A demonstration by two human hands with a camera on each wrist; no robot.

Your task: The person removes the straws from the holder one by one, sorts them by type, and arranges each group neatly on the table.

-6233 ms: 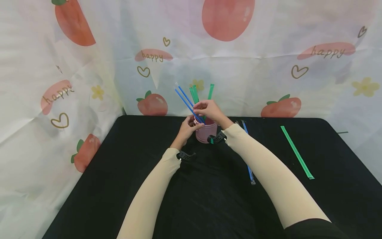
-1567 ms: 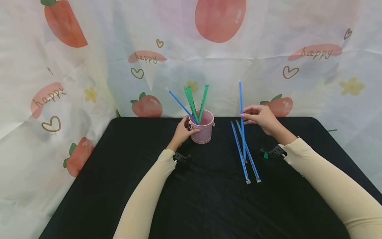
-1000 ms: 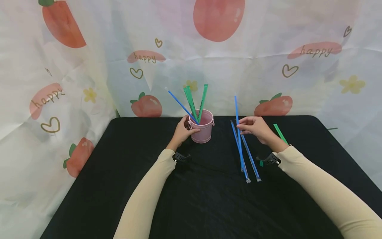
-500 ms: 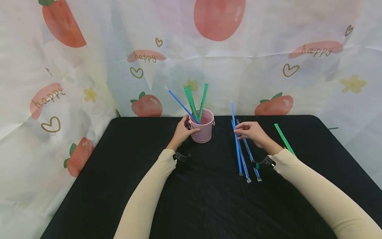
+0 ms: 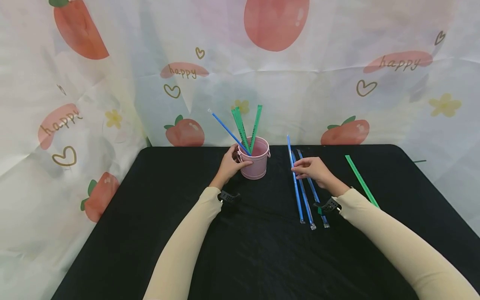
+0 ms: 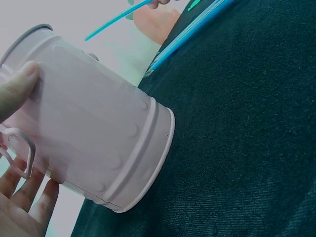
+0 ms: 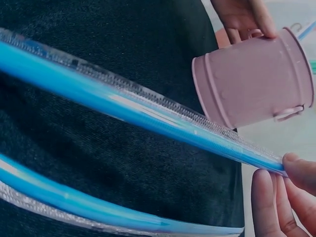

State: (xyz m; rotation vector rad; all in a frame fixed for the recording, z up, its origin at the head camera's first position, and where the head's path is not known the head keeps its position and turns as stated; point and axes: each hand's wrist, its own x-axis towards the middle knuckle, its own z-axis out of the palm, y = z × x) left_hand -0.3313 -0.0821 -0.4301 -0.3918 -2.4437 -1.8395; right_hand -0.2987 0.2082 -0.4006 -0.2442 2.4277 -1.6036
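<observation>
My left hand (image 5: 227,167) grips the pink bucket (image 5: 254,168) by its left side, thumb on the front. Inside the bucket lean one blue straw (image 5: 227,129) and several green straws (image 5: 256,125). My right hand (image 5: 316,171) pinches a wrapped blue straw (image 5: 296,189) between thumb and fingers, its upper end tilted up off the table. Two more blue straws (image 5: 308,208) lie close to its right, one partly behind the hand. In the right wrist view the pinched straw (image 7: 148,113) runs from the fingertips across the picture, with the bucket (image 7: 252,81) beyond it.
A green straw (image 5: 361,179) lies on the black table (image 5: 240,250) at the right, its near end hidden by my right sleeve. Behind the table hangs a pale cloth (image 5: 300,96) printed with fruit, hearts and words.
One blue straw has left the bucket since the oldest frame. My right hand, pinching a blue straw, has since moved left and down by the other blue straws. My left hand stays on the bucket.
</observation>
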